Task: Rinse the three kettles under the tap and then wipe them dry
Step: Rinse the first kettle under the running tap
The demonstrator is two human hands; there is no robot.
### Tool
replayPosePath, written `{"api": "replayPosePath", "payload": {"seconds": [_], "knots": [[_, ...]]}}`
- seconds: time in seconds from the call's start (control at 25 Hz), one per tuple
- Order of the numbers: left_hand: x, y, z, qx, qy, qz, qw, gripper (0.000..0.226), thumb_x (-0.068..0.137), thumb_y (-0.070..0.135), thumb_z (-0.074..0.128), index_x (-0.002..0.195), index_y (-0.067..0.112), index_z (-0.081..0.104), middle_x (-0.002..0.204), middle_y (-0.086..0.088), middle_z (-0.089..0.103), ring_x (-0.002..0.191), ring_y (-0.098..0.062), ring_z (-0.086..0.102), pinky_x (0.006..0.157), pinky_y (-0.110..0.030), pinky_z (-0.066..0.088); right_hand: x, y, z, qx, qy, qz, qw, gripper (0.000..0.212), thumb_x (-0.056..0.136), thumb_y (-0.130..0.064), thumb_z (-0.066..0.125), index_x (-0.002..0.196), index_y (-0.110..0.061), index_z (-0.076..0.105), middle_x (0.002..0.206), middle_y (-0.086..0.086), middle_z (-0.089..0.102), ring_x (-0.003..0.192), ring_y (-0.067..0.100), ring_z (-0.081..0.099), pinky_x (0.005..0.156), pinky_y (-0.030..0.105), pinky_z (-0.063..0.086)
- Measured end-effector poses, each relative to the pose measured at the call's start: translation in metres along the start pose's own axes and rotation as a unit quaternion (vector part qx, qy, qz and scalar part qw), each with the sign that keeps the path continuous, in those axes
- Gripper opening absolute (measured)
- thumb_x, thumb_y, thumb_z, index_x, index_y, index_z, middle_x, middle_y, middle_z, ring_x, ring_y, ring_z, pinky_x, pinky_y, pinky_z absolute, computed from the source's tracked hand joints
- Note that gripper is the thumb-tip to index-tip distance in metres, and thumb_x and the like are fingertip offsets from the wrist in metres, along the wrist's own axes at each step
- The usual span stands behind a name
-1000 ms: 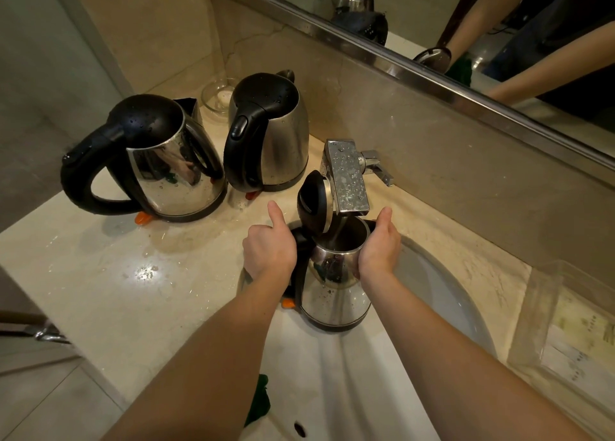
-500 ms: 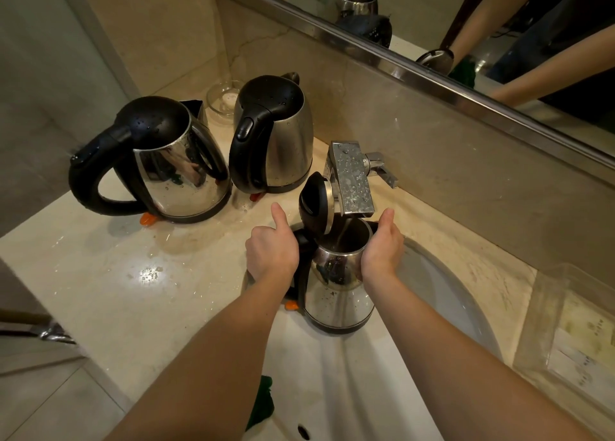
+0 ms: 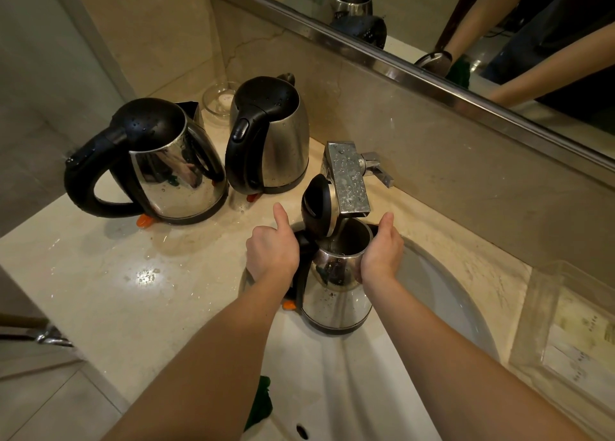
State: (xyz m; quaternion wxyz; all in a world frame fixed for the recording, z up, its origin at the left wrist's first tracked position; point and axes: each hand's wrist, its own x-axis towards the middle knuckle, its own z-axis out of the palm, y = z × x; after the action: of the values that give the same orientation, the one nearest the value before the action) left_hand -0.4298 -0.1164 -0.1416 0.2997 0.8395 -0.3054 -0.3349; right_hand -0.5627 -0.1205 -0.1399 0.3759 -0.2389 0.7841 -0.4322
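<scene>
Both hands grip the open kettle, thumbs raised

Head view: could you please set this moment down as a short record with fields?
Held kettle: upright over the sink, lid open, mouth under the tap
Left hand: grips its handle, thumb up
Right hand: holds its body
Left kettle: on the counter, lid shut
Middle kettle: beside it, lid shut
Cloth: green, at the sink's front edge
</scene>
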Motion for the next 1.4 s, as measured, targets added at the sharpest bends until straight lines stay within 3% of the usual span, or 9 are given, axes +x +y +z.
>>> {"api": "replayPosePath", "payload": {"seconds": [0.32, 0.68, 1.08, 1.4], "knots": [[0.0014, -0.0008, -0.0063, -0.027, 0.005, -0.012, 1.000, 0.065, 0.100, 0.061, 0.026, 0.062, 0.011, 0.044, 0.064, -0.007, 0.050, 0.057, -0.018, 0.047, 0.056, -0.033, 0.036, -0.0012, -0.0041, 0.0043, -0.024, 0.000, -0.009, 1.000, 0.054, 0.102, -0.050, 0.027, 0.107, -0.011, 0.064, 0.097, 0.003, 0.059, 0.095, 0.023, 0.054, 0.081, 0.033, 0.033], [0.0020, -0.0007, -0.0056, -0.024, -0.001, -0.014, 1.000, 0.065, 0.099, 0.062, 0.026, 0.064, 0.011, 0.045, 0.064, -0.006, 0.049, 0.057, -0.017, 0.047, 0.054, -0.032, 0.035, 0.0015, -0.0007, 0.0082, -0.024, -0.002, -0.005, 1.000, 0.057, 0.101, -0.053, 0.027, 0.112, -0.011, 0.064, 0.106, 0.006, 0.065, 0.102, 0.025, 0.059, 0.092, 0.041, 0.043], [0.0019, -0.0001, -0.0052, -0.021, -0.001, -0.015, 1.000, 0.065, 0.099, 0.062, 0.026, 0.066, 0.010, 0.047, 0.068, -0.007, 0.054, 0.060, -0.018, 0.050, 0.057, -0.033, 0.036, 0.0009, -0.0030, 0.0062, -0.021, 0.006, -0.011, 1.000, 0.054, 0.102, -0.049, 0.030, 0.109, -0.008, 0.064, 0.100, 0.005, 0.061, 0.097, 0.025, 0.057, 0.083, 0.035, 0.038], [0.0041, -0.0021, -0.0041, -0.027, 0.000, -0.014, 1.000, 0.065, 0.098, 0.063, 0.027, 0.065, 0.011, 0.046, 0.067, -0.007, 0.052, 0.063, -0.021, 0.052, 0.061, -0.035, 0.040, 0.0015, -0.0007, 0.0073, -0.017, -0.001, -0.008, 1.000, 0.054, 0.101, -0.050, 0.030, 0.110, -0.009, 0.064, 0.102, 0.006, 0.063, 0.099, 0.025, 0.058, 0.088, 0.039, 0.041]]}}
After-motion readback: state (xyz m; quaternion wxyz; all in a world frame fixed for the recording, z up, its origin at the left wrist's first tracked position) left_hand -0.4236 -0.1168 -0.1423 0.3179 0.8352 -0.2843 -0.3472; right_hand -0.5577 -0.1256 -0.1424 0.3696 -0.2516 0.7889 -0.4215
